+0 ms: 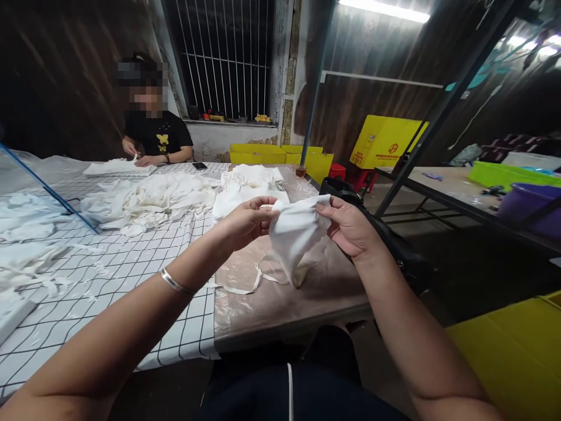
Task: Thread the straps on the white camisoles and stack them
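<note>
Here both hands (298, 219) pinch a white cloth (295, 234); seemingly cloth piles (153, 202) behind.

Both hands up over the worktop (280, 304): left hand (245, 222) and right hand (350, 228) each pinch the top edge of a white cloth piece (295, 237), strings maybe dangling underneath. Loose white heap (149, 204) sits further back, near a co-worker (153, 128).

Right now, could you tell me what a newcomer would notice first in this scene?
At the centre, the left hand and right hand hold a white cloth piece up between them above the table, its straps trailing on the tabletop. To the left, a heap of white cloth lies on the checked cover. Across the table, another person presses a stack flat.
</note>
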`<state>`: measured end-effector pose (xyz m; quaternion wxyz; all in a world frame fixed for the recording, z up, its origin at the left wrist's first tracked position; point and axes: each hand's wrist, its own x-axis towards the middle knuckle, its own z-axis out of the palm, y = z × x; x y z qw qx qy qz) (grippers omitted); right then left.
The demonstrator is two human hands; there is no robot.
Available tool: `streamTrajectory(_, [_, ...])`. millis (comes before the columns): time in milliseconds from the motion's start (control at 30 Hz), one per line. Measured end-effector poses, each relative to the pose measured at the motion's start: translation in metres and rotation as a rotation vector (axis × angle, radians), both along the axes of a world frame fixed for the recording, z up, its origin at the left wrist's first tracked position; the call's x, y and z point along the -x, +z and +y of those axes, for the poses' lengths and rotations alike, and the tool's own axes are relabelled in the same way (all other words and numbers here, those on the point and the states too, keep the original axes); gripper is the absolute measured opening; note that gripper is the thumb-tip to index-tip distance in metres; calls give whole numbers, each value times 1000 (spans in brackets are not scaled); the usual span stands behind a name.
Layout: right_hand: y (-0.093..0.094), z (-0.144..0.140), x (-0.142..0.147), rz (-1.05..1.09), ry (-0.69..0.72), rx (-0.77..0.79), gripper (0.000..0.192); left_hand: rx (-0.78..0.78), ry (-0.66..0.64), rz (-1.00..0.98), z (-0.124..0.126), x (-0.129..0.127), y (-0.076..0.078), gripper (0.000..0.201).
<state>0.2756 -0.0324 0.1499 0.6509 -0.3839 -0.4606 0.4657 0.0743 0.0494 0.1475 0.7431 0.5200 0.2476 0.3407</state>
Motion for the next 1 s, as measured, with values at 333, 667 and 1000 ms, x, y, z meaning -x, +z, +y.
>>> streamTrajectory(333, [22, 25, 7, -354, 264, 26, 38, -623, -270, -4, 8, -19, 32, 68])
streamTrajectory(667, [68, 5, -13, -591, 371, 135, 47, -381, -696, 30, 20, -17, 3, 51])
streamTrajectory(1000, [49, 13, -87, -457, 96, 156, 57, -570, -519, 587, 54, 66, -3, 34])
